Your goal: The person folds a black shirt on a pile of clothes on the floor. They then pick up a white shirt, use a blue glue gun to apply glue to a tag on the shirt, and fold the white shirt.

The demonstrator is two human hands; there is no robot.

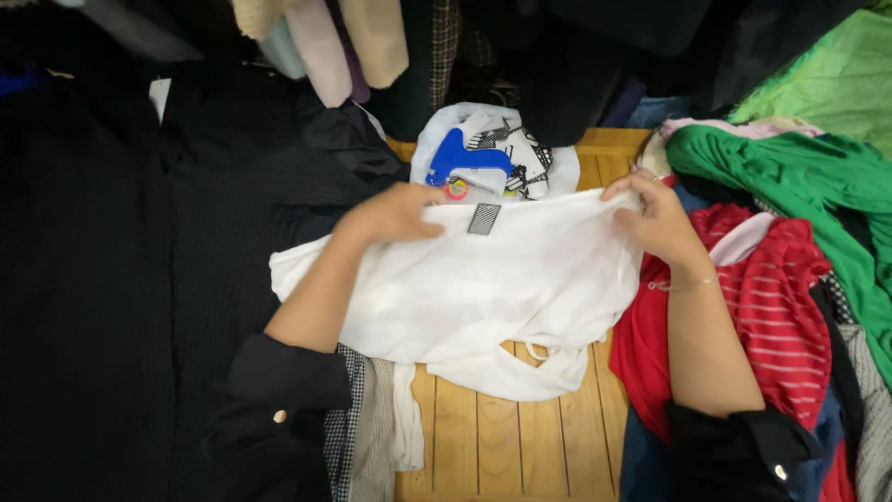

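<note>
A white garment [492,288] lies spread over a wooden slatted surface [502,446], with a small grey striped label [484,218] at its top edge. My left hand [395,214] rests on the garment's upper left edge, fingers pressed down on the cloth. My right hand [655,218] pinches the upper right corner of the same garment. Both forearms are bare, with dark sleeves pushed up to the elbows. A thin bracelet sits on my right wrist.
Behind the garment a blue tagging gun [465,158] lies on a white bag with black-and-white cloth. Dark clothes [139,279] cover the left side. A red striped top [771,307] and green cloth [790,177] pile up on the right. Hanging garments [353,42] fill the back.
</note>
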